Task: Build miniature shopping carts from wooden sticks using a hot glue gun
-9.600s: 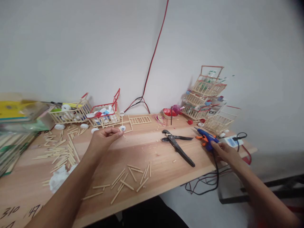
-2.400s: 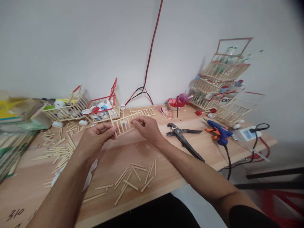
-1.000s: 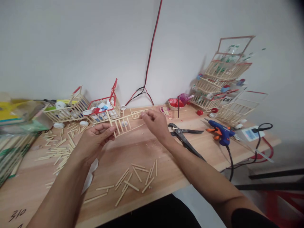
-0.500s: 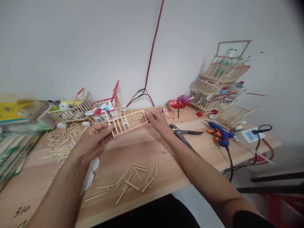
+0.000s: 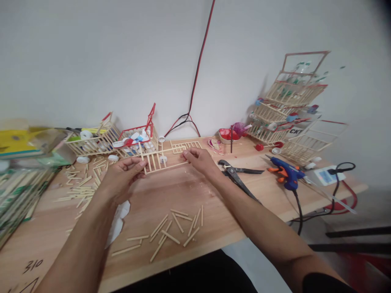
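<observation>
A ladder-like frame of thin wooden sticks [image 5: 157, 160] is held up over the wooden table [image 5: 210, 219]. At its left end, my left hand [image 5: 130, 173] grips it between thumb and fingers. My right hand [image 5: 197, 158] pinches the frame's right end. Several crosspieces stand close together in its left part, while the right part is open. Behind it, near the wall, a second stick frame [image 5: 186, 145] lies on the table. Short cut sticks [image 5: 166, 232] lie loose in front of my hands.
Small stick carts [image 5: 137, 140] with red trim stand at the back left, near another stick pile [image 5: 82, 191]. Black pliers [image 5: 233, 173], a blue glue gun [image 5: 287, 171], a red paint dish [image 5: 227, 135] and stacked stick carts [image 5: 290, 101] are to the right. Long sticks [image 5: 24, 195] lie far left.
My right hand has moved slightly left and down along the frame's right end. More of the second frame behind it now shows. The whole view has shifted a little.
</observation>
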The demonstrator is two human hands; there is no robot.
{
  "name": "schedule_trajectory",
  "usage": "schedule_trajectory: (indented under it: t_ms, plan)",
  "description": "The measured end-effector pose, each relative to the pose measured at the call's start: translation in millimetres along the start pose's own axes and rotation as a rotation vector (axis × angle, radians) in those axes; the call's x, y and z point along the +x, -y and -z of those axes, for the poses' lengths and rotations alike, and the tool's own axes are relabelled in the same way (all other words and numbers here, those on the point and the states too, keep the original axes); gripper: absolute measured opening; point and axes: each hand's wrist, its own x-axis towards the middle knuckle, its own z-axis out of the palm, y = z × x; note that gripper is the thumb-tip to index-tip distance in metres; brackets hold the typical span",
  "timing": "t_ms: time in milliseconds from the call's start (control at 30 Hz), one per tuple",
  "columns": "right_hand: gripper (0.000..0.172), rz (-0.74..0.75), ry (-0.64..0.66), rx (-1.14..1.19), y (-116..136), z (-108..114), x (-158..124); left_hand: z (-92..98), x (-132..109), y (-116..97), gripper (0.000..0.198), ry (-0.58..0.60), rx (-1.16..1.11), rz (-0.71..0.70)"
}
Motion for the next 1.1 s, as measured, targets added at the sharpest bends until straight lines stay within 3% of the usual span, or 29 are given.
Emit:
schedule_trajectory:
  t_ms: [267, 500, 633, 800, 1100]
  plan:
    - [0.03, 0.019, 0.0, -0.174, -10, -15, -5, 8.7, 6, 9, 0.04, -0.071, 0.188, -0.065]
    - [0.03, 0.054, -0.01, -0.224, -10, -28, -2, 22.5, 16, 24, 0.028, -0.123, 0.362, -0.189]
    - [0.034, 0.073, -0.008, -0.249, -10, -31, 1, 26.8, 20, 29, 0.026, -0.134, 0.367, -0.196]
    - [0.019, 0.064, 0.007, -0.179, -15, -32, 3, 28.7, 26, 33, 0.027, -0.152, 0.313, -0.165]
    - [0.024, 0.064, 0.037, -0.198, -10, -32, 0, 28.8, 28, 32, 0.025, -0.197, 0.292, -0.145]
